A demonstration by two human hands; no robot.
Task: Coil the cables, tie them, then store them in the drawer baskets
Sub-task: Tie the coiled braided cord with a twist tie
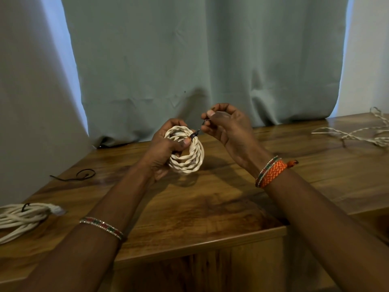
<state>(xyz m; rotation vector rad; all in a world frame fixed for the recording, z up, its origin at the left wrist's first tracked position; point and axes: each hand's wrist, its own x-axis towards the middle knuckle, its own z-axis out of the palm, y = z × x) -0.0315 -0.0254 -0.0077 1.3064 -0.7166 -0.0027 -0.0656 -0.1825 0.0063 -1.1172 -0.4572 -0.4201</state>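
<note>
A small coil of cream twisted cable hangs above the middle of the wooden table. My left hand grips the coil, its thumb pressing on the top where a dark tie wraps the turns. My right hand pinches the free end of that dark tie just right of the coil and holds it taut. A white coiled cable with a dark tie round it lies at the table's left edge. Loose, uncoiled twisted cable sprawls at the far right.
A loose dark tie lies on the table at the left. A grey-green curtain hangs behind the table's far edge. The table's front edge runs below my forearms, with wooden furniture beneath it.
</note>
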